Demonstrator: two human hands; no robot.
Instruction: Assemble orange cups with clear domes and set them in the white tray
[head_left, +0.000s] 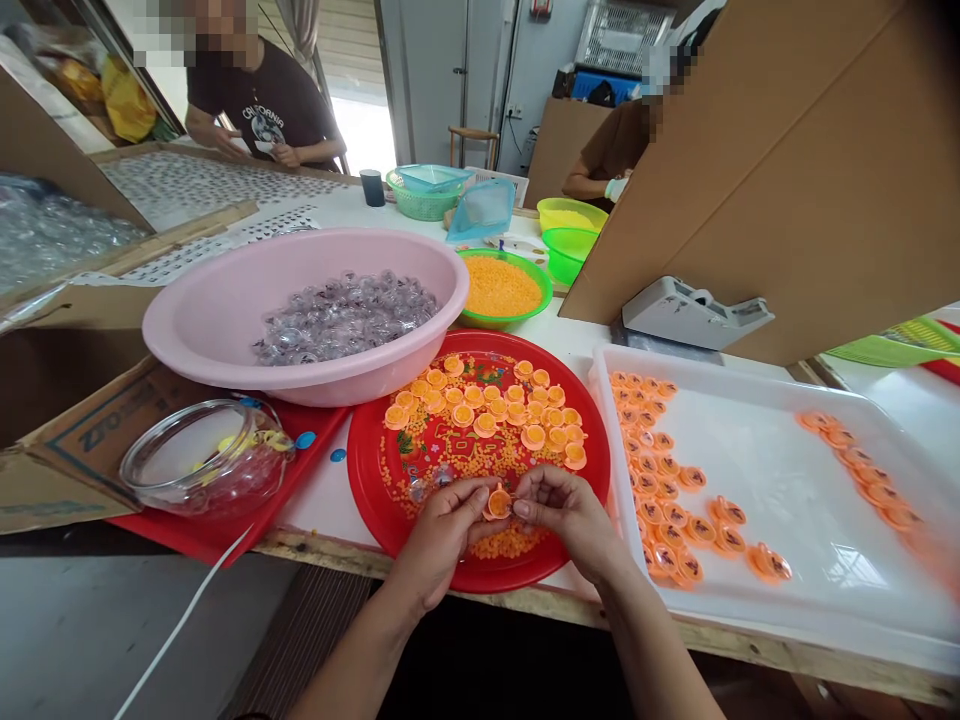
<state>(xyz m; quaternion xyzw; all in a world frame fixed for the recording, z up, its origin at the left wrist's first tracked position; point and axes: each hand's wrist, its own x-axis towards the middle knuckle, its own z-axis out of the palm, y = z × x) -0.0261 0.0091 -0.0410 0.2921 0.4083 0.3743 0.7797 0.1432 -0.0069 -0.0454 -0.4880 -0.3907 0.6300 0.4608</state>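
My left hand (444, 530) and my right hand (564, 515) meet over the near part of a round red tray (375, 490), fingers pinched together on one small orange cap (499, 502). Several more orange caps (487, 405), filled with yellow grains, lie on the far half of the tray, with loose yellow grains scattered around them. Behind the tray stands a pink basin (217, 320) holding clear plastic domes (345, 315). A green bowl of yellow grains (501, 288) sits beyond the tray.
A white tray (757, 470) at the right holds rows of closed orange pieces. A glass bowl (204, 462) rests at the left on a red mat. A cardboard wall (765, 170) and a grey device (694, 312) stand right. Two other people work at the far side.
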